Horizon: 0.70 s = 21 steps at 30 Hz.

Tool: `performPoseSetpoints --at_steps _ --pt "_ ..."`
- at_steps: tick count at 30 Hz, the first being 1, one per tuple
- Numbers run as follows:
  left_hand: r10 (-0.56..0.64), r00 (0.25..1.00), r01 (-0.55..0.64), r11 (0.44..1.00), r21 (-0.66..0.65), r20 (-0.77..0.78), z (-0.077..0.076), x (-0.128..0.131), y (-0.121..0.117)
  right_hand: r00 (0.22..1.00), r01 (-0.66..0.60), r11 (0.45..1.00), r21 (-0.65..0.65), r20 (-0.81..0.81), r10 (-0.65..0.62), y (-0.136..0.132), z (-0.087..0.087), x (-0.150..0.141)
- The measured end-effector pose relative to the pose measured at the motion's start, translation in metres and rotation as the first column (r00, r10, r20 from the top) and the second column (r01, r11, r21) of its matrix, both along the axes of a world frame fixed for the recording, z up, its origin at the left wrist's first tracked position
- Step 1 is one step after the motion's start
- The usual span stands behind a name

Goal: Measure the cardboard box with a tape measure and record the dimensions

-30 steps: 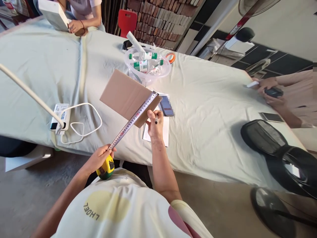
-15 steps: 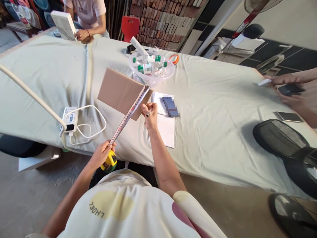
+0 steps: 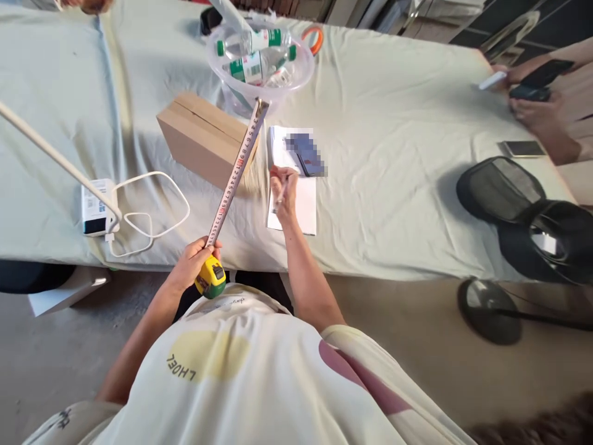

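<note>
Your left hand (image 3: 194, 261), just below centre-left, grips the tape measure (image 3: 212, 278), apparently to keep its blade (image 3: 235, 170) out; the blade crosses the right end of the box (image 3: 199, 145), centre-left, contact unclear. Your right hand (image 3: 288, 191) holds a pen (image 3: 279, 201) over the paper (image 3: 300, 210) at centre. The tabletop (image 3: 384, 154) edge runs just below; bare room opens right.

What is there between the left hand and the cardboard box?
In the head view, the extended tape-measure blade spans from left hand towards cardboard box, with pale tablecloth below.
</note>
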<state>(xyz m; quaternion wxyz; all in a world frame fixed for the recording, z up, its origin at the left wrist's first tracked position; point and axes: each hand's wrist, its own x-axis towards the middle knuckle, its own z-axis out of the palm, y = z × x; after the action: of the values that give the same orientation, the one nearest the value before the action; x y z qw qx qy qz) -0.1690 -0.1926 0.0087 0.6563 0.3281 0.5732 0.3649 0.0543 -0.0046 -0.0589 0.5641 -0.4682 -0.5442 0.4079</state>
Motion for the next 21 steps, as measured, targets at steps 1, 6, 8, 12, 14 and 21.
performPoseSetpoints --at_steps 1,6,8,12,14,21 --pt "-0.022 0.999 0.023 1.0 -0.017 0.035 -0.002 0.004 0.004 0.998 0.055 0.998 -0.023 -0.006 -0.056 -0.007 -0.001 0.013" --pt "-0.141 0.957 0.162 0.985 -0.064 0.254 -0.014 0.032 0.031 0.961 0.249 0.963 -0.108 0.148 -0.232 -0.051 -0.002 0.054" --pt "-0.173 0.924 0.209 0.975 -0.071 0.342 -0.018 0.045 0.044 0.955 0.251 0.958 -0.142 0.197 -0.221 -0.064 -0.001 0.058" --pt "-0.212 0.862 0.268 0.961 -0.06 0.46 -0.026 0.072 0.071 0.94 0.23 0.968 -0.104 0.283 -0.193 -0.077 -0.005 0.058" --pt "-0.201 0.841 0.27 0.961 -0.067 0.502 -0.03 0.083 0.083 0.931 0.208 0.976 -0.068 0.319 -0.176 -0.077 -0.009 0.057" --pt "-0.093 0.803 0.267 0.939 -0.216 0.589 -0.044 0.099 0.101 0.899 0.225 0.973 -0.059 0.397 -0.183 -0.075 -0.022 0.056"
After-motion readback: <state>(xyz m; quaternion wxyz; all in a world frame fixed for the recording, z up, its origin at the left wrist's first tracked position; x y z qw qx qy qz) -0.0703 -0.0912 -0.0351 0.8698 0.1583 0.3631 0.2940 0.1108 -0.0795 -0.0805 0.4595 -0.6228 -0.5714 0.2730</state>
